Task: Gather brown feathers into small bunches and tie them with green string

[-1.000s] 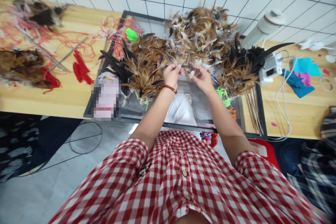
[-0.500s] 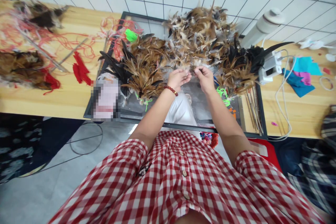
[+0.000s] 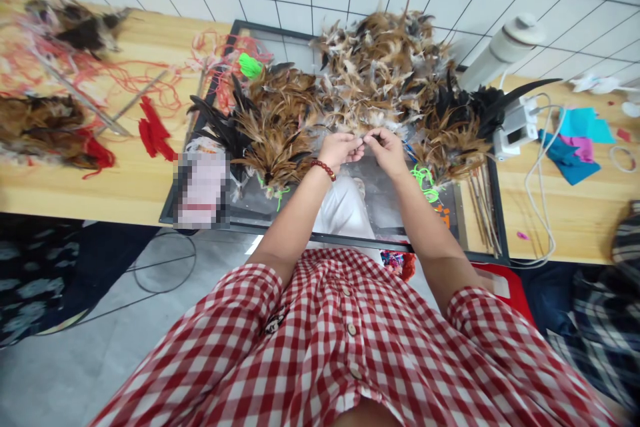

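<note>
My left hand (image 3: pixel 342 149), with a beaded bracelet at the wrist, is closed in a pinch. Against its fingertips, my right hand (image 3: pixel 385 151) is pinched too; whatever lies between the fingers is too small to make out. Just beyond both hands spreads a large heap of brown feathers (image 3: pixel 385 73). Brown feather bunches (image 3: pixel 275 140) lie to the left, with black plumes beside them. More brown feathers (image 3: pixel 450 140) are on the right, next to green cord (image 3: pixel 425 183). All rest on a black-framed clear panel (image 3: pixel 370 240).
Red yarn (image 3: pixel 154 130), pink string and other feathers lie on the wooden table (image 3: pixel 100 193) at left. At right are a white cylinder (image 3: pixel 503 50), a white device (image 3: pixel 517 127) with cables, thin sticks (image 3: pixel 483 207) and blue cloth (image 3: pixel 570 157). People's clothing shows at both sides.
My hands have come closer together, so that their fingertips now meet. The feathers and the other objects lie as before.
</note>
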Available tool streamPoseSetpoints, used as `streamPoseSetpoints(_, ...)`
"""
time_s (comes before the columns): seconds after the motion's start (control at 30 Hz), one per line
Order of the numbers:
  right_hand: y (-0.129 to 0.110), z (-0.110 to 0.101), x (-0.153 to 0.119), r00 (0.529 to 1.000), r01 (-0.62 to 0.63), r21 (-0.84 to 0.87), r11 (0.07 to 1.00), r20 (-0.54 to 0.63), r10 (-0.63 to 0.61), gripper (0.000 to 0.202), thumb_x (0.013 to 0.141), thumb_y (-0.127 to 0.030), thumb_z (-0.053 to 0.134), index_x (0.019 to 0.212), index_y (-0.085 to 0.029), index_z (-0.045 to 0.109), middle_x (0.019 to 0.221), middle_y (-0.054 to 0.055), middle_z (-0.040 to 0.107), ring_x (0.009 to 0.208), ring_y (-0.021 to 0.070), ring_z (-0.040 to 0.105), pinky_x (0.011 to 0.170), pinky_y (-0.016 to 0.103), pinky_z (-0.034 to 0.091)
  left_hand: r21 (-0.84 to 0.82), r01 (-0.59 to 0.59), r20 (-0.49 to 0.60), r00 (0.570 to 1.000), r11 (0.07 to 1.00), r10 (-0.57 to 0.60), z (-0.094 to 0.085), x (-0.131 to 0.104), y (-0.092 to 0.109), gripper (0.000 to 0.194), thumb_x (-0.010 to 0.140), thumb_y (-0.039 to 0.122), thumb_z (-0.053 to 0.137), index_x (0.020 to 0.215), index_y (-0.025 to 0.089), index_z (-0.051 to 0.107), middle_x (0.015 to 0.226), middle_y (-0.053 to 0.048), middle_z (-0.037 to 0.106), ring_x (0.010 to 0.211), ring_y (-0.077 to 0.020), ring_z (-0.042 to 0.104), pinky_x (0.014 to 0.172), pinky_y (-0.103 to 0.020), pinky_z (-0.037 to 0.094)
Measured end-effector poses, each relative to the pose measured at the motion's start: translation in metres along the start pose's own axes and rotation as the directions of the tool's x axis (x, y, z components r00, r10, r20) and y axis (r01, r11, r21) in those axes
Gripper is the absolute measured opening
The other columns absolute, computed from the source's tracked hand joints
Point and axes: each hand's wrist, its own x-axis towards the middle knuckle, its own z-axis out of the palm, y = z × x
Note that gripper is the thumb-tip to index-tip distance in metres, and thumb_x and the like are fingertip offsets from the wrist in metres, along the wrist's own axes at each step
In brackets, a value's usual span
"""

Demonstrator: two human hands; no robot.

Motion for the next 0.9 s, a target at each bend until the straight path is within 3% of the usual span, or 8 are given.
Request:
streamPoseSetpoints(0.13, -0.007, -0.001, 0.001, 0.969, -0.229, 0.275, 0.934, 0.155, 0.192, 0.066, 0.057, -0.081, 0.086, 0.086, -0.024, 0.069, 0.074, -0.002, 0.068, 0.068, 0.0143, 0.062, 0.070, 0.031, 0.054, -0.160, 0.082, 0.128, 0.990, 0.984, -0.062, -0.003, 0.003, 0.001, 0.026, 0.099, 0.008, 0.060, 0.074, 0.012, 0.065, 0.059, 0.002, 0.067, 0.051, -0.0036, 0.062, 0.061, -0.017, 0.050)
streamPoseSetpoints(0.23, -0.010, 0.000, 0.001, 0.943, -0.321, 0.349, 0.880, 0.202, 0.263, 0.067, 0.047, -0.077, 0.093, 0.081, -0.024, 0.068, 0.070, -0.003, 0.068, 0.063, 0.0136, 0.060, 0.065, 0.030, 0.053, -0.149, 0.141, 0.189, 0.976, 0.979, -0.112, -0.004, 0.004, 0.001, 0.025, 0.099, 0.008, 0.060, 0.075, 0.012, 0.068, 0.061, 0.000, 0.069, 0.054, -0.0043, 0.063, 0.064, -0.018, 0.052)
streamPoseSetpoints(0.33, -0.009, 0.003, 0.002, 0.956, -0.294, 0.346, 0.891, 0.097, 0.277, 0.070, 0.045, -0.082, 0.090, 0.074, -0.024, 0.065, 0.063, -0.005, 0.062, 0.055, 0.0103, 0.051, 0.057, 0.028, 0.046, -0.093, 0.158, 0.204, 0.969, 0.983, -0.136, -0.005, 0.003, 0.000, 0.021, 0.097, 0.011, 0.066, 0.076, 0.012, 0.070, 0.063, -0.003, 0.072, 0.056, -0.0069, 0.066, 0.069, -0.021, 0.054)
streamPoseSetpoints(0.5, -0.007, 0.004, 0.003, 0.958, -0.264, 0.329, 0.907, -0.021, 0.287, 0.071, 0.046, -0.085, 0.087, 0.071, -0.024, 0.063, 0.057, -0.006, 0.053, 0.051, 0.0086, 0.043, 0.051, 0.027, 0.038, -0.055, 0.149, 0.260, 0.957, 0.987, -0.129, -0.008, 0.002, -0.002, 0.023, 0.095, 0.028, 0.073, 0.079, 0.011, 0.071, 0.074, -0.011, 0.078, 0.067, -0.0153, 0.075, 0.084, -0.032, 0.060)
streamPoseSetpoints(0.6, -0.009, 0.004, 0.002, 0.947, -0.288, 0.355, 0.889, -0.031, 0.319, 0.068, 0.043, -0.080, 0.092, 0.069, -0.023, 0.065, 0.056, -0.006, 0.054, 0.051, 0.0086, 0.045, 0.051, 0.026, 0.039, -0.006, 0.146, 0.290, 0.947, 0.989, -0.138, -0.009, 0.002, -0.003, 0.023, 0.094, 0.029, 0.073, 0.080, 0.011, 0.073, 0.076, -0.012, 0.079, 0.067, -0.0166, 0.075, 0.087, -0.035, 0.061)
streamPoseSetpoints(0.77, -0.011, 0.004, -0.001, 0.960, -0.268, 0.317, 0.910, 0.004, 0.281, 0.065, 0.045, -0.076, 0.094, 0.070, -0.021, 0.070, 0.062, -0.004, 0.062, 0.056, 0.0090, 0.049, 0.056, 0.027, 0.047, 0.046, 0.131, 0.283, 0.949, 0.990, -0.139, -0.009, 0.004, -0.005, 0.023, 0.096, 0.025, 0.070, 0.078, 0.012, 0.075, 0.070, -0.009, 0.077, 0.064, -0.0139, 0.073, 0.082, -0.029, 0.060)
streamPoseSetpoints(0.9, -0.003, 0.003, 0.000, 0.967, -0.253, 0.269, 0.929, 0.043, 0.251, 0.069, 0.055, -0.082, 0.087, 0.091, -0.024, 0.076, 0.077, -0.002, 0.068, 0.063, 0.0112, 0.055, 0.061, 0.029, 0.052, 0.006, 0.154, 0.269, 0.951, 0.988, -0.150, -0.008, 0.005, -0.004, 0.020, 0.094, 0.023, 0.073, 0.076, 0.012, 0.074, 0.070, -0.009, 0.077, 0.064, -0.0144, 0.073, 0.085, -0.032, 0.060)
